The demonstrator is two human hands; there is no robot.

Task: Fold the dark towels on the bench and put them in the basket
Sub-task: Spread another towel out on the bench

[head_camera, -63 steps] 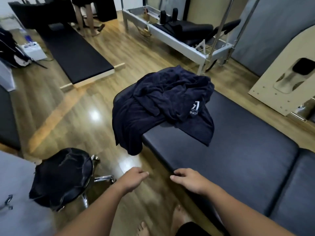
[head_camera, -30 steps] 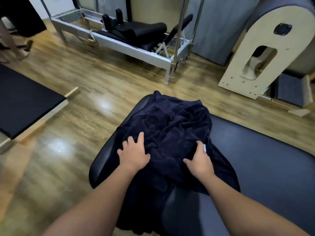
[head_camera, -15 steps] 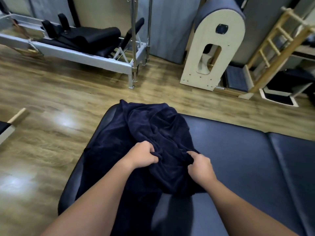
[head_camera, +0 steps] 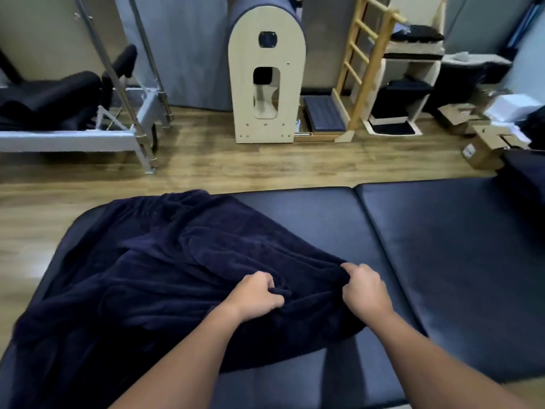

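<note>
Towel: a dark navy terry towel [head_camera: 165, 278], rumpled and spread over the left end of the bench, its left edge hanging over the near left side.
Left hand: my left hand [head_camera: 256, 296] has its fingers curled into a fold of the towel near the cloth's right part, gripping a bunch of fabric.
Right hand: my right hand [head_camera: 364, 292] pinches the towel's right edge, fingers closed round the cloth, just right of my left hand.
Bench: a black padded vinyl bench [head_camera: 442, 246] with a seam dividing it into two cushions; the towel lies wholly on the left cushion.
Floor: light wooden plank floor [head_camera: 265, 163] beyond the far edge of the bench.
Far centre: a pale wooden arched barrel unit with a grey padded top [head_camera: 267, 84], upright on the floor.
Far left: a grey metal-framed exercise machine with black pads [head_camera: 88, 113].
Far right: a wooden ladder frame [head_camera: 362, 69], and brown cardboard boxes [head_camera: 483, 137] on the floor.
</note>
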